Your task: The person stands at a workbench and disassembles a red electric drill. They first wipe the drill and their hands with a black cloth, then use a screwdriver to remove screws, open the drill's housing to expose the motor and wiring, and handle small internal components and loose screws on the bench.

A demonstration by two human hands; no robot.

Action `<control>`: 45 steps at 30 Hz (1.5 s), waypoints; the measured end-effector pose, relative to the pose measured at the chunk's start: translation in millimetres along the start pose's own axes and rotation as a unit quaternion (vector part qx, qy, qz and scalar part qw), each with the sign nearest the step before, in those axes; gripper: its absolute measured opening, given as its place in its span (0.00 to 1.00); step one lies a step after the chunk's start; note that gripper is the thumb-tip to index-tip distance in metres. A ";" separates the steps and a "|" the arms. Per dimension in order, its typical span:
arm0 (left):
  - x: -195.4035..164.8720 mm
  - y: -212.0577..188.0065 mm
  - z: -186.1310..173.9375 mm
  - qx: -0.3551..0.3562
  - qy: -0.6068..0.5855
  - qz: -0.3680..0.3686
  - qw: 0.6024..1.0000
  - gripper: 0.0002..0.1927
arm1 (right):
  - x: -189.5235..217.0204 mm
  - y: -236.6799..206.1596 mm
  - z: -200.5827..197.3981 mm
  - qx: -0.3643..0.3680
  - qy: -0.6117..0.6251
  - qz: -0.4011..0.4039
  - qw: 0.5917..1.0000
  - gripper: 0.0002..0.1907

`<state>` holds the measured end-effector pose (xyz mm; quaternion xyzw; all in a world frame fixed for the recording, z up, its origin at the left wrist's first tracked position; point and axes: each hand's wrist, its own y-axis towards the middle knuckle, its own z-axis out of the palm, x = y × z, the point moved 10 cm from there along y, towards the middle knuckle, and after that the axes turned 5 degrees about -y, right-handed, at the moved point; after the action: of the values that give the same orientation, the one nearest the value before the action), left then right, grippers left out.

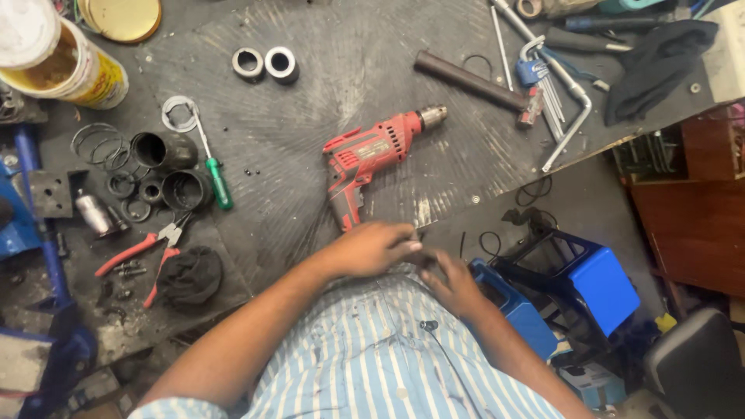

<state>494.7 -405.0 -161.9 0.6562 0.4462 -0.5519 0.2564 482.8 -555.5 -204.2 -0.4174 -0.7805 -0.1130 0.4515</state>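
Observation:
My left hand (371, 247) and my right hand (452, 281) meet at the near edge of the dark workbench (310, 140), just above my striped shirt. Their fingertips pinch together around something small and dark that I cannot make out. A red power drill (371, 155) lies on the bench just beyond my left hand, chuck pointing up and right, handle toward me. Neither hand touches the drill.
Two metal rings (265, 64) lie at the back. A green-handled screwdriver (214, 172), black cylinders (167, 167), red pliers (147, 252) and a black rag (190, 275) sit at left. A dark rod (468, 80), hex keys (547, 85) and a black cloth (660, 58) lie at right. A blue stool (574, 283) stands below.

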 end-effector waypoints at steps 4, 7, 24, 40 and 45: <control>24.7 -20.7 -9.9 0.041 -0.447 -0.043 0.892 0.12 | -81.5 -34.2 -41.9 -0.068 -0.110 0.135 0.982 0.08; 36.8 -7.7 4.6 0.087 -0.405 -0.099 0.905 0.13 | -73.5 -36.6 -65.3 -0.027 -0.161 0.080 0.983 0.11; 2.9 42.4 22.6 0.044 -0.408 0.040 0.911 0.10 | -81.7 -116.1 -168.8 -0.125 -0.084 0.181 0.972 0.15; -4.7 20.6 -31.8 -0.117 -0.816 0.115 0.554 0.13 | -28.1 -51.3 -148.7 0.006 -0.094 0.162 0.982 0.17; -50.4 17.2 -2.5 -0.215 -0.237 0.121 0.940 0.11 | 31.5 -28.4 -78.8 0.171 -0.255 0.102 0.946 0.17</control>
<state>511.3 -426.2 -115.9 0.4852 0.3975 -0.5471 0.5542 501.8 -599.6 -128.6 -0.4259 -0.8305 0.1786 0.3115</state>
